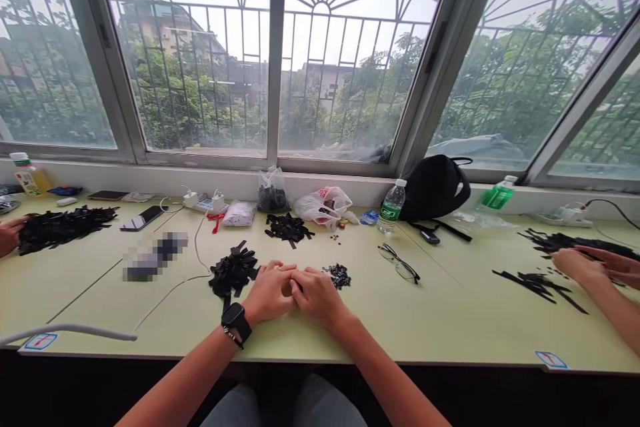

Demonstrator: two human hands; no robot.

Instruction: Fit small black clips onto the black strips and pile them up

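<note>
My left hand (270,290) and my right hand (317,293) meet above the table in front of me, fingertips pressed together. Whatever lies between the fingers is hidden or too small to name. A dark watch (236,321) and a beaded bracelet circle my left wrist. Close by on the left lies a pile of short black strips (234,271). Just beyond my right hand is a small heap of little dark shiny pieces (340,275). Farther back, a second pile of black strips (289,229) rests on the table.
Eyeglasses (400,263) lie right of the heap. A water bottle (391,205), a black bag (435,188) and plastic bags (325,205) line the window side. A white cable (170,293) crosses at left. Other people's hands (585,267) work at the right and far left.
</note>
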